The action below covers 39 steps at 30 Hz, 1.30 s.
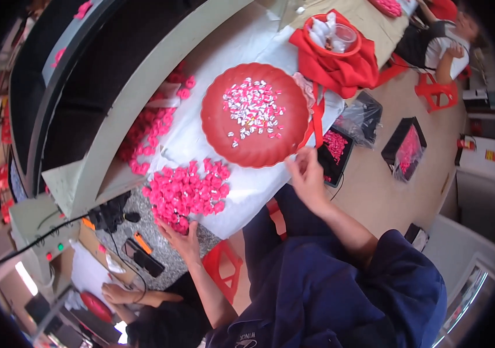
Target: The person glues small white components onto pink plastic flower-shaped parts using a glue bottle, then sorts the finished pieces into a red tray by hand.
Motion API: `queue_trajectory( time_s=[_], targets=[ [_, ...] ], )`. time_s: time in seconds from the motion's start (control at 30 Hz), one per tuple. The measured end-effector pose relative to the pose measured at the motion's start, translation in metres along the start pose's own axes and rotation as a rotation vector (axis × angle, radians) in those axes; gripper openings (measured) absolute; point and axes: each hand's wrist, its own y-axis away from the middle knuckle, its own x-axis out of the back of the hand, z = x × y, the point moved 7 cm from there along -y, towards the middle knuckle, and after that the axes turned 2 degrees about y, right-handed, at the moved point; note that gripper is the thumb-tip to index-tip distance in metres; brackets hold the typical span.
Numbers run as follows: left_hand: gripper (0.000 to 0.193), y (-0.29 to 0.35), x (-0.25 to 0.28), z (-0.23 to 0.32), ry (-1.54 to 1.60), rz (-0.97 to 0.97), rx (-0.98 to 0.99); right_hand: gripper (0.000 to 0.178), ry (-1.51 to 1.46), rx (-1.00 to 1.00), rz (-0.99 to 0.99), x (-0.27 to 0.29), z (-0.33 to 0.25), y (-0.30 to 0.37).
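Note:
A heap of small bright pink pieces (186,194) lies on the white sheet (247,194) at the table's near left. My left hand (183,240) cups the heap's near edge, thumb and fingers apart. Beyond and to the right sits a round red plate (215,124) with a scalloped rim, holding many small pink-and-white pieces (253,107). Right by the plate's near right rim, my right hand (309,178) has its fingers curled and thumb drawn in. Whatever is between those fingertips is hidden or too small to make out.
Under a grey curved machine frame (125,87) lie more pink pieces (149,130). A red bowl (349,49) on red cloth (340,75) stands at the far right. Black trays (404,148) of pink bits are on the floor. A co-worker's hand (117,294) is at lower left.

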Motion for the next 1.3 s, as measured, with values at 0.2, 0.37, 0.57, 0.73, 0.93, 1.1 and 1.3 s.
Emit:
queue_trajectory(
  time_s=[0.2,0.37,0.57,0.73,0.93,1.1,1.3],
  targets=[
    [0.104,0.001,-0.009,0.001,0.149,-0.022,-0.028,0.046,-0.187,-0.455,-0.301,-0.013,0.042,-0.013],
    [0.116,-0.009,0.007,0.016,0.128,-0.007,-0.049,0.03,-0.045,-0.318,-0.654,-0.047,0.018,0.037],
    [0.124,-0.026,-0.005,0.02,-0.004,-0.152,-0.171,0.046,0.22,0.136,-0.479,-0.072,-0.017,0.05],
    [0.129,-0.028,-0.011,-0.023,-0.231,-0.001,-0.293,0.06,-0.362,-0.585,-0.523,-0.052,0.033,0.029],
    [0.128,-0.024,-0.009,-0.005,-0.109,-0.062,-0.15,0.058,-0.737,-0.62,-0.434,-0.06,0.056,0.006],
    [0.123,-0.02,-0.016,0.001,-0.044,-0.025,-0.152,0.033,-0.801,-0.536,-0.388,-0.067,0.063,-0.011],
    [0.119,-0.028,-0.04,-0.043,-0.274,0.18,-0.323,0.029,-0.532,-0.498,-0.362,-0.033,0.037,-0.004]
  ],
)
